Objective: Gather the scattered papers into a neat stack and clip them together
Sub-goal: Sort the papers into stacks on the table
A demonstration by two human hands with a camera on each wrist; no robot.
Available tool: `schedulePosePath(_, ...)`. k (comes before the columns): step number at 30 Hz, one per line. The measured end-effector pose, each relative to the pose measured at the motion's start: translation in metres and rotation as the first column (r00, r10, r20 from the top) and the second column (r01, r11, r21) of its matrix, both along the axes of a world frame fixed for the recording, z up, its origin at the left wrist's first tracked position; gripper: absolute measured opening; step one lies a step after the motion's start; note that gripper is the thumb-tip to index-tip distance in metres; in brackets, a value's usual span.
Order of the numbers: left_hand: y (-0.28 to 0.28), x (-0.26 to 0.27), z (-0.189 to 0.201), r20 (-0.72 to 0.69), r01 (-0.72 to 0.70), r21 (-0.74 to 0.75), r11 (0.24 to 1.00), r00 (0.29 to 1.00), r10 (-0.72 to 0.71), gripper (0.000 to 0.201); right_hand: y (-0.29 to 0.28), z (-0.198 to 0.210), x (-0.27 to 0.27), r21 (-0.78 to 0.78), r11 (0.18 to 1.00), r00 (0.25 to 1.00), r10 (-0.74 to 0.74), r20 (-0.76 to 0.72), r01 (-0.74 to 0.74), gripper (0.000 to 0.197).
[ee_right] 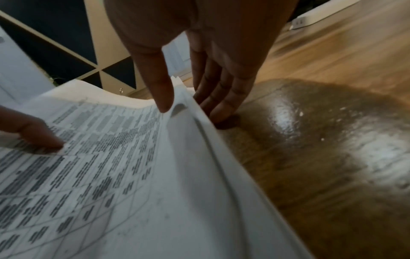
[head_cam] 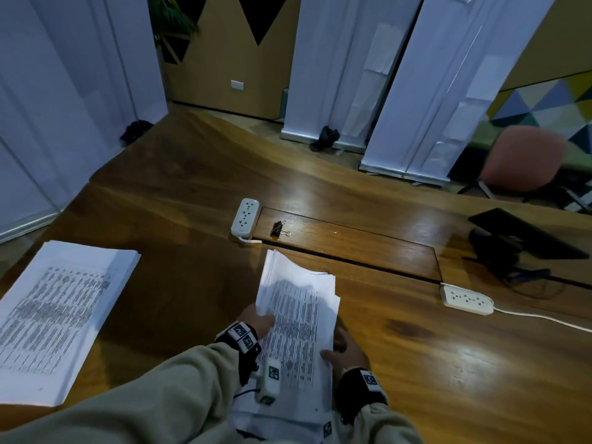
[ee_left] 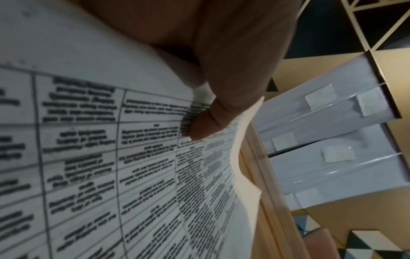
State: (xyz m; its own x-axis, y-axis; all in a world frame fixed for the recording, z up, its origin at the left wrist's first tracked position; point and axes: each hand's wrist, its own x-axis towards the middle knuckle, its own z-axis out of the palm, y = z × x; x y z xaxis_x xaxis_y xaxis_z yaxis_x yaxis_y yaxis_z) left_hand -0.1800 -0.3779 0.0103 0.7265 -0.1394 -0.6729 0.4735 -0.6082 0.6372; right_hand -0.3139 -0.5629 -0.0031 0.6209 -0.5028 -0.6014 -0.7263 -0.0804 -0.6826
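A loose bundle of printed papers [head_cam: 299, 318] is held tilted over the wooden table [head_cam: 416, 363], its sheets fanned and uneven at the far end. My left hand [head_cam: 264, 320] pinches its left edge, the thumb [ee_left: 203, 128] lying on the printed top sheet. My right hand [head_cam: 336, 349] holds the right edge, its thumb [ee_right: 163, 98] on top and its fingers [ee_right: 221, 101] behind the edge, reaching down to the table. A black binder clip [head_cam: 278, 229] lies on the table's inset panel, well beyond both hands.
A second, thick stack of printed paper [head_cam: 61, 312] lies at the left. One white power strip [head_cam: 245, 217] sits beside the clip, another [head_cam: 466, 299] with its cord at the right. A black stand [head_cam: 519, 241] is at far right, a pink chair [head_cam: 525, 158] behind it.
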Motion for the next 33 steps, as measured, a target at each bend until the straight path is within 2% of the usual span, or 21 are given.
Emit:
schedulePosePath(4,0.016,0.013,0.043,0.112,0.049,-0.283,0.958,0.994,-0.017,0.023,-0.003,0.015,0.017,0.215,0.959,0.969,-0.214,0.122,0.185,0.104)
schedulePosePath(6,0.029,0.022,0.071,0.189,0.079,-0.372,0.925,0.982,-0.008,0.014,-0.003,0.034,0.037,0.299,0.938,0.941,-0.251,0.229,0.177,0.102)
schedulePosePath(8,0.042,0.03,0.101,0.311,0.11,-0.413,0.904,0.95,0.027,0.011,0.01,0.07,0.06,0.265,0.954,0.902,-0.235,0.362,0.142,0.074)
schedulePosePath(10,0.057,0.038,0.131,0.414,0.111,-0.494,0.862,0.902,0.121,0.008,0.032,0.116,0.075,0.186,0.969,0.814,-0.239,0.529,0.164,0.032)
schedulePosePath(11,0.065,0.04,0.147,0.454,0.12,-0.549,0.827,0.874,0.174,0.004,0.045,0.141,0.08,0.149,0.971,0.753,-0.24,0.613,0.188,0.026)
schedulePosePath(13,0.081,0.044,0.176,0.507,0.166,-0.619,0.767,0.831,0.229,0.02,0.063,0.173,0.084,0.146,0.974,0.654,-0.225,0.723,0.174,0.026)
schedulePosePath(15,0.097,0.048,0.191,0.54,0.216,-0.634,0.743,0.812,0.224,0.021,0.076,0.185,0.085,0.138,0.977,0.604,-0.21,0.769,0.164,0.025)
schedulePosePath(19,0.123,0.058,0.171,0.534,0.207,-0.576,0.791,0.828,0.172,0.028,0.096,0.161,0.092,0.116,0.972,0.623,-0.222,0.75,0.206,0.035)
schedulePosePath(22,0.129,0.063,0.131,0.458,0.081,-0.526,0.847,0.866,0.201,0.022,0.11,0.128,0.096,0.12,0.961,0.691,-0.264,0.673,0.25,0.049)
schedulePosePath(24,0.127,0.064,0.114,0.385,-0.011,-0.49,0.872,0.894,0.228,0.027,0.12,0.118,0.098,0.101,0.953,0.731,-0.284,0.621,0.284,0.047)
schedulePosePath(25,0.125,0.063,0.111,0.352,-0.028,-0.473,0.881,0.91,0.218,0.022,0.124,0.115,0.1,0.105,0.948,0.737,-0.3,0.605,0.299,0.043)
schedulePosePath(26,0.123,0.063,0.113,0.335,-0.03,-0.473,0.881,0.918,0.211,0.019,0.126,0.116,0.103,0.12,0.941,0.732,-0.322,0.6,0.316,0.041)
schedulePosePath(28,0.12,0.066,0.117,0.308,-0.015,-0.522,0.853,0.929,0.205,0.031,0.127,0.117,0.107,0.146,0.926,0.717,-0.362,0.595,0.347,0.038)
schedulePosePath(29,0.118,0.067,0.121,0.294,-0.012,-0.554,0.833,0.933,0.209,0.03,0.125,0.117,0.108,0.153,0.921,0.708,-0.374,0.6,0.357,0.037)
schedulePosePath(31,0.12,0.07,0.129,0.306,-0.004,-0.58,0.815,0.926,0.222,0.024,0.122,0.118,0.106,0.159,0.916,0.683,-0.383,0.622,0.369,0.04)
schedulePosePath(33,0.125,0.071,0.133,0.341,0.011,-0.604,0.797,0.907,0.245,0.029,0.12,0.12,0.102,0.166,0.915,0.659,-0.382,0.648,0.367,0.045)
